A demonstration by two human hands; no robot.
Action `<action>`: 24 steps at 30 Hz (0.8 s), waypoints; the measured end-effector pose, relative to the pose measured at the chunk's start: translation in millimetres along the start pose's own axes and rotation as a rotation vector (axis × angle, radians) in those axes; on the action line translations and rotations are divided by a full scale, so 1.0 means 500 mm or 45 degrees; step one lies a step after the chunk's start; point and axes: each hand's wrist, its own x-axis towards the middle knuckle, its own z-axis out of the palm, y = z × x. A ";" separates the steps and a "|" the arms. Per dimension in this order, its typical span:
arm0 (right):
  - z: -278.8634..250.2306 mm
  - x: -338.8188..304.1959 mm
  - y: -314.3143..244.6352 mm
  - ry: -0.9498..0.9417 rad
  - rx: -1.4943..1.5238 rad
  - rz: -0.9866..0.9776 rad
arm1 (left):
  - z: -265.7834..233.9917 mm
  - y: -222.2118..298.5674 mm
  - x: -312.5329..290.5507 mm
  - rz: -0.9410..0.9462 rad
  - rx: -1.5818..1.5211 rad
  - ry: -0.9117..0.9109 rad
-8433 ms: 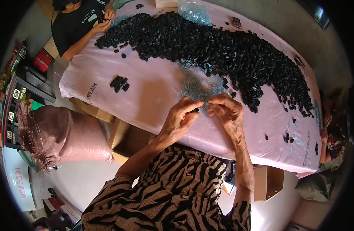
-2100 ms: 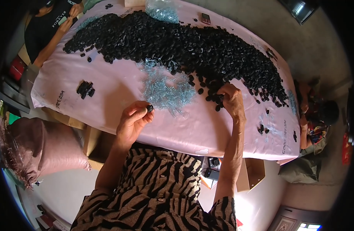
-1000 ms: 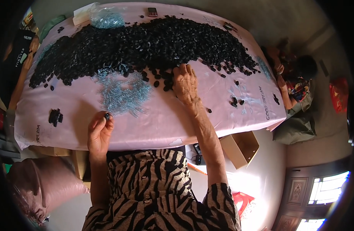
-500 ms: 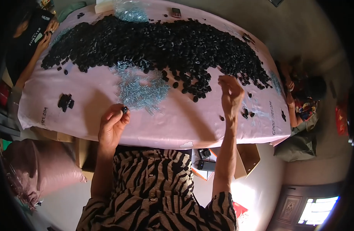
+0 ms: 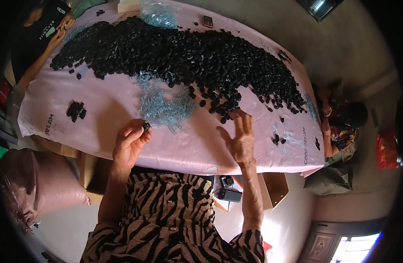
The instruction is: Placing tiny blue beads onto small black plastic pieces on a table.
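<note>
Between the thumb and fingers of my left hand (image 5: 131, 142) is a small round black plastic part (image 5: 146, 126), held over the table's near side. My right hand (image 5: 243, 140) holds nothing; its fingers are spread, with the tips close to loose pieces at the near edge of a long heap of small black plastic parts (image 5: 175, 55). Whether those fingertips touch any piece I cannot tell. Between the hands and the heap lies a patch of pale blue, shiny, spring-like pieces (image 5: 164, 107).
Pink cloth covers the table (image 5: 201, 149). Small black clusters lie at left (image 5: 76, 111) and right (image 5: 278, 139). A clear bag (image 5: 158, 16) and a phone (image 5: 207, 21) rest at the far side. One person (image 5: 43, 39) sits left, another (image 5: 342, 122) right. A pink sack (image 5: 48, 186) stands lower left.
My right hand has come nearer and left, from beside the heap's right part, and its fingers have spread. The left hand keeps its grip on the black part. The view has shifted slightly.
</note>
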 end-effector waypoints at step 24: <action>-0.013 0.050 0.168 0.111 0.009 -0.020 | 0.009 -0.003 0.002 -0.023 -0.009 0.008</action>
